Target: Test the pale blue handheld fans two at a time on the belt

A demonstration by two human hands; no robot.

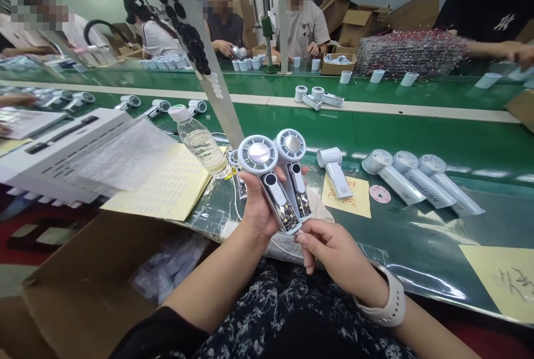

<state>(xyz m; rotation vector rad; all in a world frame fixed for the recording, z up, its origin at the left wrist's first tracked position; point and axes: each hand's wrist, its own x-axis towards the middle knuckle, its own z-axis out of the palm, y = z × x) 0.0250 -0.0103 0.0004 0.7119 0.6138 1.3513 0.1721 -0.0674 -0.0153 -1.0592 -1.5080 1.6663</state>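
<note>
My left hand [259, 208] is wrapped around two light-blue handheld fans. The front handheld fan [273, 181] has a round head with a silver disc, and its handle is uncovered, showing a circuit board. Behind it and to the right, the second handheld fan [297, 172] also shows its board. At the bottom end of the front fan's handle, my right hand [334, 243] pinches a small pale charging cable plug [299, 232], partly hidden by the fingers. Whether the plug sits fully in the handle I cannot tell. Another open fan [241, 181] is partly hidden behind my left hand.
A water bottle [202, 144] stands left of the fans, near yellow label sheets [167, 186] and a white box [62, 153]. Right, a fan [336, 172] lies on a yellow note; several closed fans [400, 175] lie beyond. Across the green conveyor [375, 131], several people work. A cardboard box [87, 275] is below left.
</note>
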